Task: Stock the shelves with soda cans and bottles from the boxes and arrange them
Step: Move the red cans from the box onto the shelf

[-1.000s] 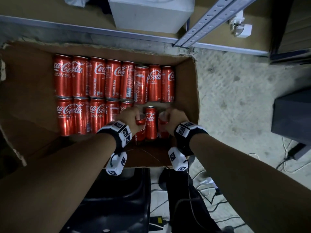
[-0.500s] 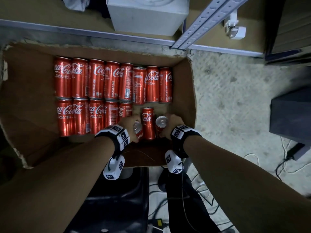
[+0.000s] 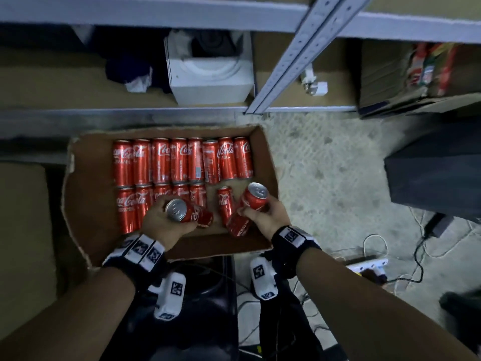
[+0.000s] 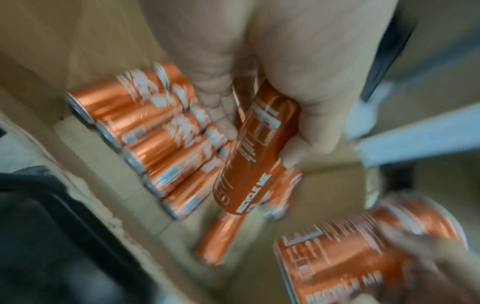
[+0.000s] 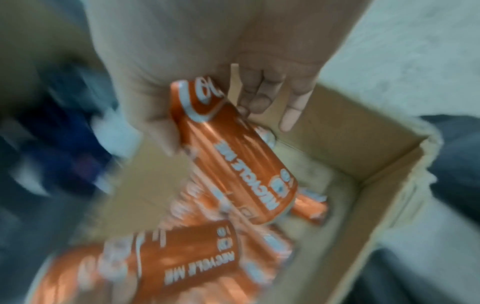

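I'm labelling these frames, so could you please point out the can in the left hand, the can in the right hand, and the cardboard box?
Left can (image 3: 191, 214), head view, red side wall.
Right can (image 3: 251, 207), head view, red side below the top.
Box (image 3: 265, 162), head view, right wall.

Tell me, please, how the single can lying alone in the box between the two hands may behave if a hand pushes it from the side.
The lone can lies on its round side on the bare floor of the cardboard box, so it would probably roll. It has free space on both sides, so nothing would stop it early. Its smooth metal skin looks glossy, perhaps a little slippery.
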